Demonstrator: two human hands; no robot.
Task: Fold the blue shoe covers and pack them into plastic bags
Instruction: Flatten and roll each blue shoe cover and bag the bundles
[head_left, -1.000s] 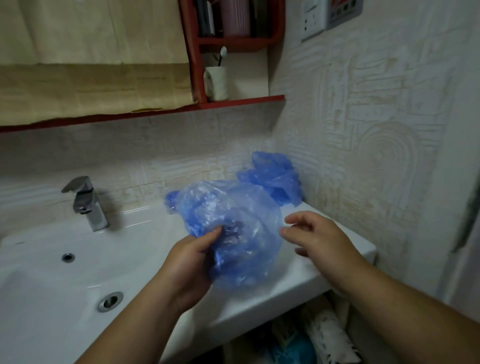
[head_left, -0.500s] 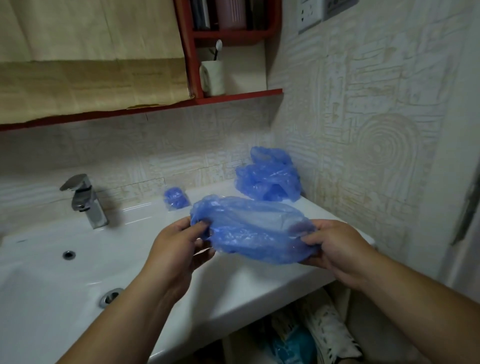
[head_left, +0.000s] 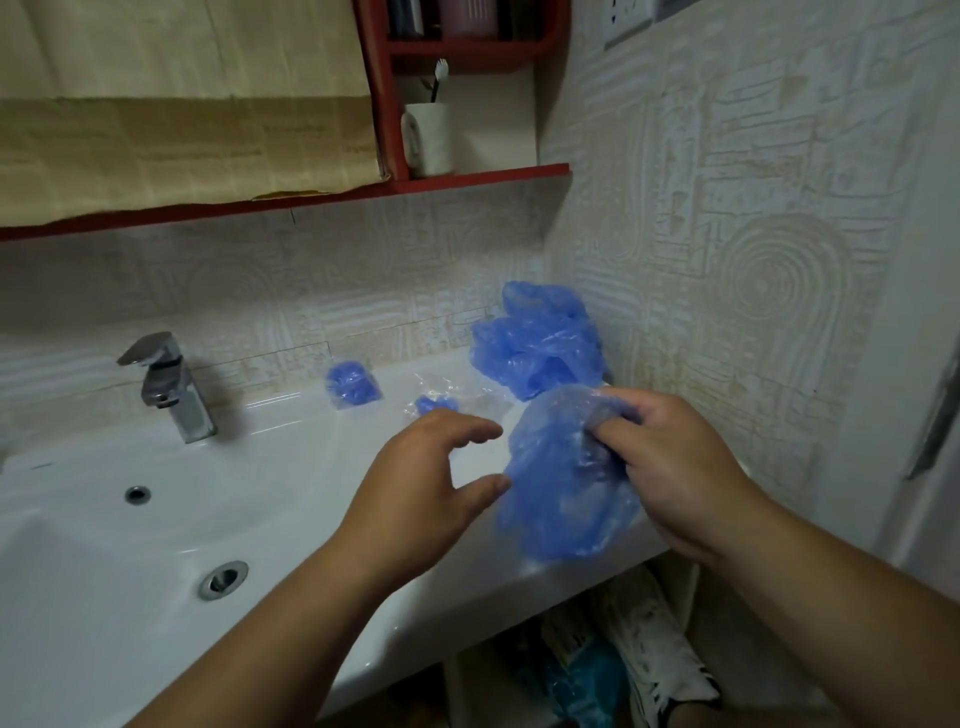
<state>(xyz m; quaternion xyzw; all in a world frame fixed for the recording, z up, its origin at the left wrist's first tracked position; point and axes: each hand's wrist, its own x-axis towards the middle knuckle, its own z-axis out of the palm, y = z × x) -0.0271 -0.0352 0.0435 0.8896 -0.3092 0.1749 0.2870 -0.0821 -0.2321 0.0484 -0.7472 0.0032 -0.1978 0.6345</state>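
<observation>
A crumpled blue shoe cover (head_left: 563, 488) hangs over the sink counter's right end, pinched at its top by my right hand (head_left: 670, 467). My left hand (head_left: 426, 493) hovers just left of it with fingers spread, its thumb tip close to the cover's edge and holding nothing. A heap of loose blue shoe covers (head_left: 537, 340) lies in the back right corner. Two small clear plastic bags with blue covers inside rest on the counter: one (head_left: 353, 383) against the back wall, another (head_left: 436, 402) just beyond my left fingers.
The white sink (head_left: 156, 519) with a chrome tap (head_left: 166, 384) and drain (head_left: 223, 578) fills the left. A red shelf (head_left: 483, 176) with a cup and toothbrush (head_left: 426, 135) hangs above. Bags and clutter (head_left: 597, 665) lie below the counter. The tiled wall stands close on the right.
My left hand let go of the shoe cover and opened. The cover, stretched between both hands before, now hangs bunched from my right hand alone.
</observation>
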